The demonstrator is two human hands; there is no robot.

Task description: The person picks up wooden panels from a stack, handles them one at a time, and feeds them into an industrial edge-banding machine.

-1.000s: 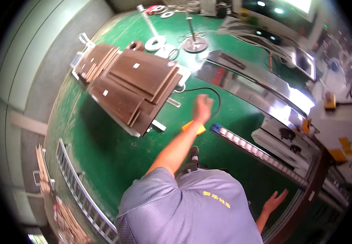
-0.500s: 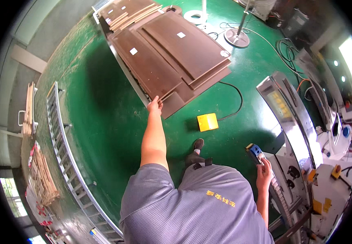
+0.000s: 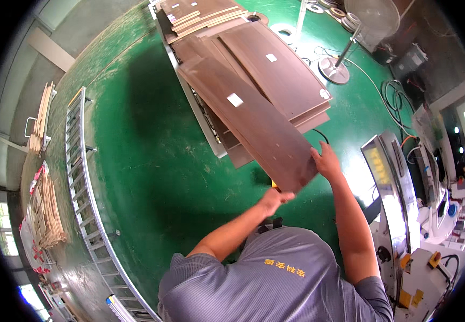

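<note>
A long brown board (image 3: 243, 115) with a white label slants toward me off a stack of similar panels (image 3: 281, 70). Its near end is raised and sticks out over the green floor. At the near left corner, my left hand (image 3: 274, 201) is closed on the board's edge, fingers partly hidden. My right hand (image 3: 326, 161) grips the right edge close to the near end, thumb on top and fingers out of sight beneath. The far part of the board still overlaps the stack.
Left of me runs a long metal roller conveyor (image 3: 85, 188). At right stands a white machine (image 3: 388, 188) with a glossy cover. Beyond the stack are a round-based stand (image 3: 333, 70) and coiled hoses (image 3: 396, 96). The board mostly hides a yellow box (image 3: 274, 184) on the floor.
The board has been drawn toward me and turned, its near end now off the stack. My right hand has left the blue object by the machine and taken hold of the board.
</note>
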